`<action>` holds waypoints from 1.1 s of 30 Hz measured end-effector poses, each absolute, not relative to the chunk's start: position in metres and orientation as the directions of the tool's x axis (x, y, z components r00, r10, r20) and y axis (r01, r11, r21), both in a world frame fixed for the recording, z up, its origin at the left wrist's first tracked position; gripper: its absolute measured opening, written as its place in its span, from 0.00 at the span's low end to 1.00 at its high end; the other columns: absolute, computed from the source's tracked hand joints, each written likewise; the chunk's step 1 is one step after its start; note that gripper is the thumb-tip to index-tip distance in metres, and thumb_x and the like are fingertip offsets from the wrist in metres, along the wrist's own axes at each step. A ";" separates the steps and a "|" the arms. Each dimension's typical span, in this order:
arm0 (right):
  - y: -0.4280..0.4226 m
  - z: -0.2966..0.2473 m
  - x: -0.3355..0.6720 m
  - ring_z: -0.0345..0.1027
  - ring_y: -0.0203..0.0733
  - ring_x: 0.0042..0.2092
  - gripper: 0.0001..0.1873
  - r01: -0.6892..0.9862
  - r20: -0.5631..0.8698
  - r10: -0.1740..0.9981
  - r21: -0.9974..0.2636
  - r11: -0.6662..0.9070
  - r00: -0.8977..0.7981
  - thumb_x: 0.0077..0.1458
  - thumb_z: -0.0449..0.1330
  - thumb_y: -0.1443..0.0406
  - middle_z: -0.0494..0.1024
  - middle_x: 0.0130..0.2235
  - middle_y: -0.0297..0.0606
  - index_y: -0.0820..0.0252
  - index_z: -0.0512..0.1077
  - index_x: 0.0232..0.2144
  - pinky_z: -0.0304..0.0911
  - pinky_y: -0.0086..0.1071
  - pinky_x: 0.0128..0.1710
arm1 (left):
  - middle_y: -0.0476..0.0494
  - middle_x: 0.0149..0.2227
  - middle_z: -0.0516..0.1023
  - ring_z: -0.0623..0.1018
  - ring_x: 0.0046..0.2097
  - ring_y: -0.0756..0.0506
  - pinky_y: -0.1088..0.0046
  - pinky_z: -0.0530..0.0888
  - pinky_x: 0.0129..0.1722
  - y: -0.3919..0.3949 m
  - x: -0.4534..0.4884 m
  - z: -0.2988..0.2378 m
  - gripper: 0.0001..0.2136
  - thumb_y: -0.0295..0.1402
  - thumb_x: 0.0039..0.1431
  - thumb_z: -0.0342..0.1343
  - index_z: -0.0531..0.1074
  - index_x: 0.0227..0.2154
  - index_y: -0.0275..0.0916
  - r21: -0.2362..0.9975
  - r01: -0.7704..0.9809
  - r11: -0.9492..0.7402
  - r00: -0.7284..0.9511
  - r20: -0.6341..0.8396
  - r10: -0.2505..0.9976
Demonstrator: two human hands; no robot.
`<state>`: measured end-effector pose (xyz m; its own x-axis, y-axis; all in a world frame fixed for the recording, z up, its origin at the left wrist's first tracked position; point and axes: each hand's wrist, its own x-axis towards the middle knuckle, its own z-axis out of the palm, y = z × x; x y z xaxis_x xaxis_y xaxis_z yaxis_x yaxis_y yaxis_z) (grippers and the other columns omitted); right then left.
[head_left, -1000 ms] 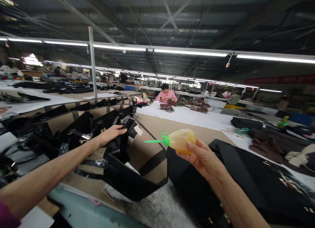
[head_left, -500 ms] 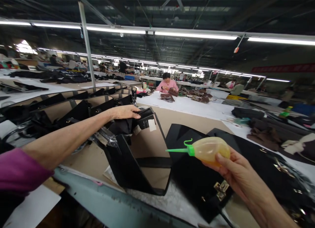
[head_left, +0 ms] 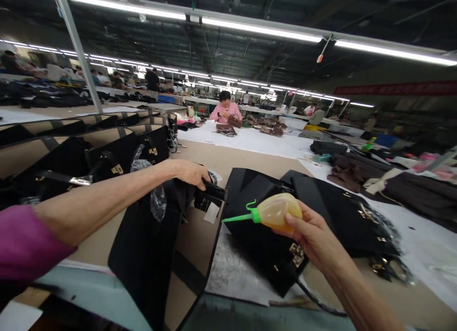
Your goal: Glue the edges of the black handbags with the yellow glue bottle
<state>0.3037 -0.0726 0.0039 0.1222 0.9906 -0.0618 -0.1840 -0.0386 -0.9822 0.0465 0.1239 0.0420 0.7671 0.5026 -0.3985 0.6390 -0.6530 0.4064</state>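
Note:
My left hand (head_left: 193,174) is closed on the top edge of a black handbag (head_left: 146,259). The bag is tilted, showing a tan inside with a black strip across it and a white label (head_left: 212,212). In my right hand (head_left: 307,226) is a soft squeeze bottle (head_left: 276,211) with yellowish liquid, a green nozzle and a small hooked cap. The nozzle points left, near the bag's right edge in view. Under the bottle lies a flat black bag piece (head_left: 246,245) with a gold clasp (head_left: 297,255).
Several black bags (head_left: 114,152) with tan insides stand in rows at left. More black pieces with gold hardware (head_left: 332,221) lie at right, and dark cloth piles (head_left: 350,169) sit beyond. Across the white table a co-worker in pink (head_left: 225,109) handles brown pieces. A metal post (head_left: 80,55) rises at left.
My view has turned right and down. The handbag has swung more upright and nearer the table's front edge, its black side now facing me. Both hands keep their hold.

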 end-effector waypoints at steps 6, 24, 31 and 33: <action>-0.068 -0.005 0.313 0.69 0.54 0.42 0.23 -0.131 -0.031 0.964 -0.991 0.005 0.265 0.42 0.68 0.60 0.75 0.42 0.44 0.58 0.70 0.42 0.70 0.42 0.36 | 0.51 0.34 0.79 0.72 0.34 0.49 0.81 0.65 0.34 0.135 0.053 0.029 0.13 0.27 0.45 0.56 0.77 0.36 0.39 0.449 0.614 -0.649 0.788 -0.390 0.476; -0.048 0.004 0.297 0.67 0.47 0.43 0.24 0.201 0.267 0.896 -0.958 0.205 0.356 0.40 0.68 0.60 0.74 0.41 0.35 0.53 0.69 0.42 0.66 0.35 0.43 | 0.50 0.28 0.78 0.72 0.29 0.50 0.80 0.64 0.27 0.140 0.066 0.017 0.12 0.27 0.43 0.58 0.78 0.34 0.40 0.404 0.619 -0.674 0.784 -0.381 0.491; -0.048 0.003 0.297 0.67 0.48 0.44 0.24 0.251 0.323 0.883 -0.936 0.246 0.341 0.42 0.68 0.60 0.73 0.42 0.36 0.53 0.68 0.43 0.64 0.38 0.46 | 0.52 0.26 0.77 0.70 0.28 0.51 0.79 0.62 0.26 0.139 0.067 0.015 0.12 0.28 0.44 0.57 0.78 0.34 0.42 0.353 0.622 -0.699 0.776 -0.397 0.490; -0.048 0.001 0.297 0.67 0.48 0.44 0.25 0.252 0.332 0.880 -0.934 0.255 0.339 0.42 0.68 0.60 0.73 0.43 0.36 0.52 0.67 0.44 0.64 0.38 0.46 | 0.52 0.26 0.77 0.70 0.28 0.51 0.79 0.62 0.26 0.140 0.068 0.014 0.12 0.28 0.44 0.57 0.78 0.34 0.42 0.341 0.626 -0.702 0.771 -0.406 0.491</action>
<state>0.2968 -0.0482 0.0010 0.3388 0.8805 0.3316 0.2515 0.2549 -0.9337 0.0678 0.1401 0.0137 0.7711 0.4907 -0.4058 0.6258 -0.7017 0.3406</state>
